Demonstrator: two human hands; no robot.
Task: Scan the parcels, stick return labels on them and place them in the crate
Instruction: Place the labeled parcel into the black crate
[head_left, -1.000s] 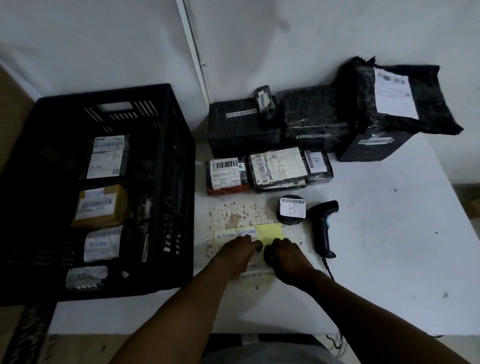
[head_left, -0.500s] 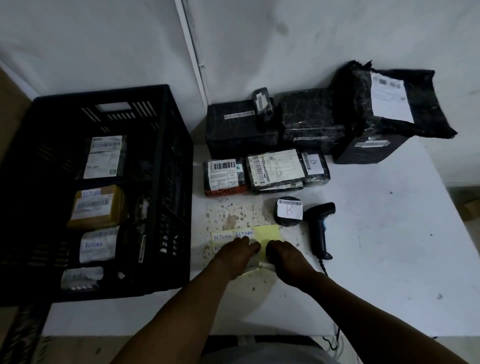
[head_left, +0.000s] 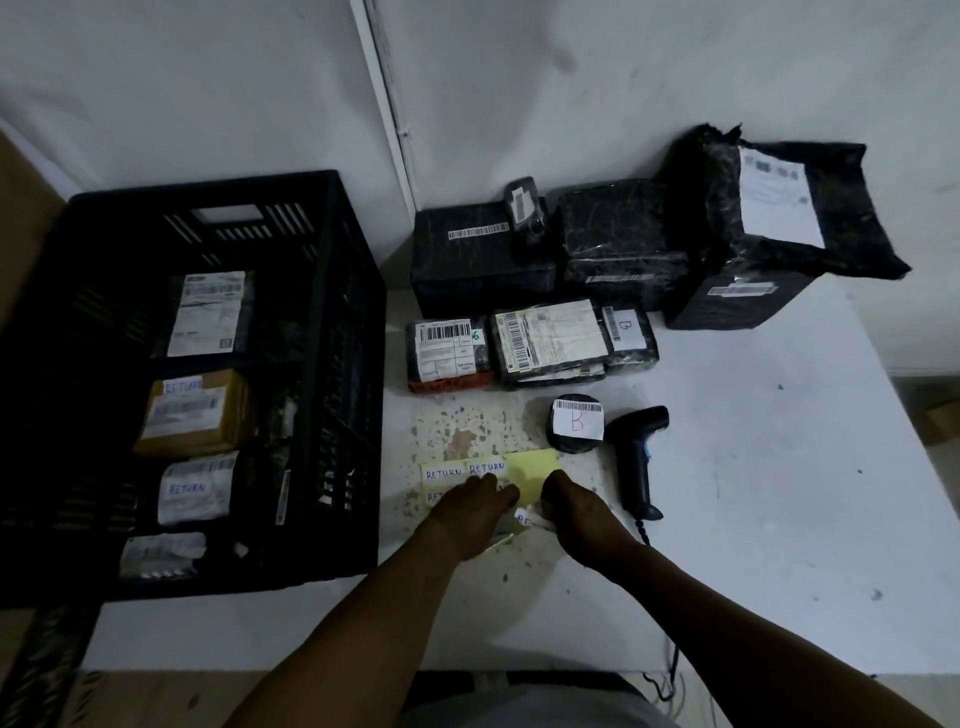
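Both forearms reach forward, left hand (head_left: 470, 512) and right hand (head_left: 576, 514) close together, knuckles up, fingers curled down.

I am viewing two bare forearms entering from the bottom edge of the head view. The left hand (head_left: 470, 514) and the right hand (head_left: 582, 519) are showing no gloves, rings or wristbands, and no watch is appearing on either wrist. Both forearms are bare as far as the view is showing them; no sleeve edge is coming into sight. At the bottom edge, between the forearms, a grey garment (head_left: 524, 713) is covering the torso. The low light is hiding any finer detail.
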